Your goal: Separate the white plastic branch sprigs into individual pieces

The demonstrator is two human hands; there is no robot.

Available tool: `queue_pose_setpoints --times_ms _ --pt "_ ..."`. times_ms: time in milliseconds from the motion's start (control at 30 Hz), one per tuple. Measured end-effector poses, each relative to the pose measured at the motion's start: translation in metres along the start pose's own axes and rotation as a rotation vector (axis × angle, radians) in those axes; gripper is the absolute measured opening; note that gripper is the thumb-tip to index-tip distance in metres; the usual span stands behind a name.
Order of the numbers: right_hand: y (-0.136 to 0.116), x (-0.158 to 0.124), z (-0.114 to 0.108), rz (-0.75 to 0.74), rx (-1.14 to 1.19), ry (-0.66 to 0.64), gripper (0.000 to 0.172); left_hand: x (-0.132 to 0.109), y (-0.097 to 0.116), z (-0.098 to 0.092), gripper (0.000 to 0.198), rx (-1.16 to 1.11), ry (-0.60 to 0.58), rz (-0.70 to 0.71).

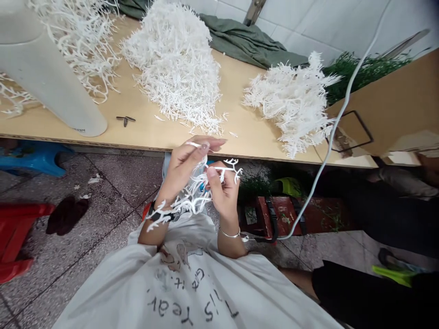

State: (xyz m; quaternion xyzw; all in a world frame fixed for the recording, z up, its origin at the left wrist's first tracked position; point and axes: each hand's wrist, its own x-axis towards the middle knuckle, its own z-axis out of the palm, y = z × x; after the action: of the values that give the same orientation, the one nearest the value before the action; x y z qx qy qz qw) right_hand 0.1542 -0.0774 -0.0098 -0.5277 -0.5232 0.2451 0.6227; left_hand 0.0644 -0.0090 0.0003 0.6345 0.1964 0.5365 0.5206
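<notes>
My left hand (184,161) is closed in a pinch on a thin white piece at the thumb tip. My right hand (223,197) is closed on white branching sprigs (194,199), plastic-looking and coral-like. One forked sprig end sticks out to the right above its fingers. The others hang between my hands and over my left wrist. Both hands are close together by the table's front edge. Beyond them on the table (236,119) lie a dense heap of small white sprigs (181,64) and, to the right, a looser white pile (291,103).
A pale bottle (51,82) stands at the left, before longer white branches (85,45). Sunflower seeds (125,120) lie near it. A white cable (329,151) crosses the right side, near a cardboard box (394,91). A red stool (20,233) is left; another person's leg (298,278) is right.
</notes>
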Motion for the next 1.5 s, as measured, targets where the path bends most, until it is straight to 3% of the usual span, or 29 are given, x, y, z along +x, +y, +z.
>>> queue_pose_setpoints --times_ms 167,300,367,500,667,767,833,933,1033,1100,1167,1300,1400,1500 --pt "0.006 -0.001 0.005 -0.033 0.141 0.054 0.033 -0.001 -0.001 0.018 0.042 -0.235 0.171 -0.225" --pt "0.010 -0.005 0.009 -0.084 0.432 0.072 0.039 0.012 -0.005 0.007 0.043 -0.277 0.339 -0.253" --pt "0.010 -0.005 0.009 -0.080 0.525 0.109 0.037 0.020 -0.010 -0.003 0.042 -0.236 0.305 -0.233" --pt "0.005 0.003 0.009 -0.011 0.590 0.248 0.041 0.040 -0.028 -0.014 0.036 0.059 0.165 -0.171" --pt "0.005 0.008 0.008 -0.020 0.594 0.268 0.040 0.076 -0.060 -0.025 0.029 0.642 0.334 -0.117" --pt "0.007 0.010 0.007 -0.040 0.631 0.263 0.038 0.085 -0.059 -0.030 0.016 0.800 0.324 -0.157" --pt "0.008 0.012 0.006 -0.053 0.637 0.295 0.039 0.079 -0.045 -0.029 0.026 0.770 0.290 -0.110" --pt "0.008 0.015 0.005 -0.048 0.620 0.328 0.039 0.054 -0.018 -0.022 0.034 0.469 0.143 -0.006" --pt "0.009 0.015 0.004 -0.039 0.583 0.333 0.032 0.024 0.002 -0.012 0.054 0.090 -0.225 -0.061" --pt "0.010 0.013 0.004 -0.048 0.539 0.337 0.026 0.010 0.005 -0.008 0.059 -0.082 -0.388 -0.071" --pt "0.010 0.011 0.005 -0.055 0.489 0.357 0.023 0.003 0.003 -0.005 0.062 -0.182 -0.431 -0.100" --pt "0.012 0.009 0.007 -0.015 0.438 0.366 0.021 0.003 -0.004 -0.005 0.056 -0.281 -0.356 -0.245" --pt "0.016 0.007 0.006 0.020 0.429 0.347 0.019 0.005 -0.009 -0.005 0.058 -0.279 -0.488 -0.233" --pt "0.019 0.005 0.003 0.095 0.380 0.211 0.028 0.005 -0.014 -0.001 0.055 -0.250 -0.579 -0.169"
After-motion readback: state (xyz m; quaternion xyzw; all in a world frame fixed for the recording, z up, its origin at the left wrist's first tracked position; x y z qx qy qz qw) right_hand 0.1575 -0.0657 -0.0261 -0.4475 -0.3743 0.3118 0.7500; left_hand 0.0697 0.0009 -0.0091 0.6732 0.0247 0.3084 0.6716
